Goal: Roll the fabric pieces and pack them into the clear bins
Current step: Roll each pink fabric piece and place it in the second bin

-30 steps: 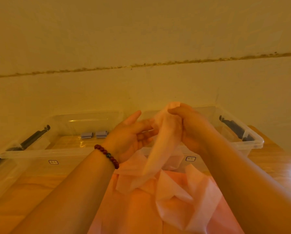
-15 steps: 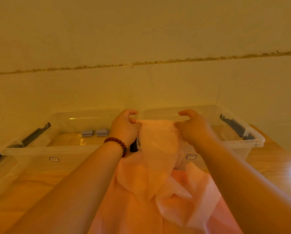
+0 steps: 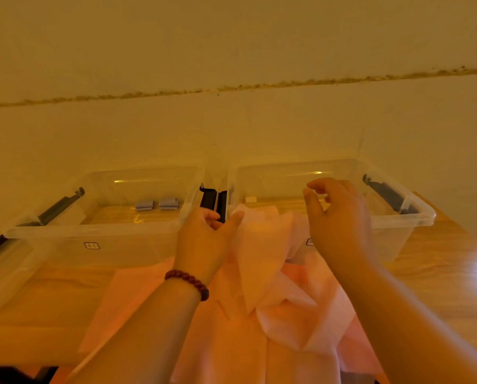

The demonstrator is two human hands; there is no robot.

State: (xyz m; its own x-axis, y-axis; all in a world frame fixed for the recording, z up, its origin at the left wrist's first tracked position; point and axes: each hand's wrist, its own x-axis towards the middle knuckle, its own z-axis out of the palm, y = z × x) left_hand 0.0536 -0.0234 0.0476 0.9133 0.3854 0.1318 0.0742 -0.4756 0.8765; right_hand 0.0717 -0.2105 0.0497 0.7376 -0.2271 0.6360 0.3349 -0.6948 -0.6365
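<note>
A: Head view. How does the fabric piece (image 3: pixel 259 245) lie?
B: Pink, thin, lifted off the heap. Its top edge runs left-right at the near rim of the right bin (image 3: pixel 420 217). The long axis runs from that edge down toward the person, narrowing to a point over the fabric pile (image 3: pixel 259 353) on the table (image 3: pixel 37 300).
A: Rolled?
B: No. Loose, with folds.
A: Left hand (image 3: pixel 204 239)?
B: Back of hand to camera, at the bins' near inner corners. Thumb against curled fingers, pinching the piece's upper left corner. Bead bracelet (image 3: pixel 188 281) on the wrist.
A: Right hand (image 3: pixel 339 223)?
B: Raised over the right bin's near wall, at the piece's right end. Fingers loosely curled, thumb and index apart, nothing between them. Palm contact with the cloth: cannot tell.
A: Bins?
B: Side by side against the wall (image 3: pixel 231 134). Left bin (image 3: pixel 93 231) holds two grey rolls (image 3: pixel 157 204) at its far side, axes left-right. Right bin has a small white item (image 3: pixel 250 199) at the back, too small to identify.
</note>
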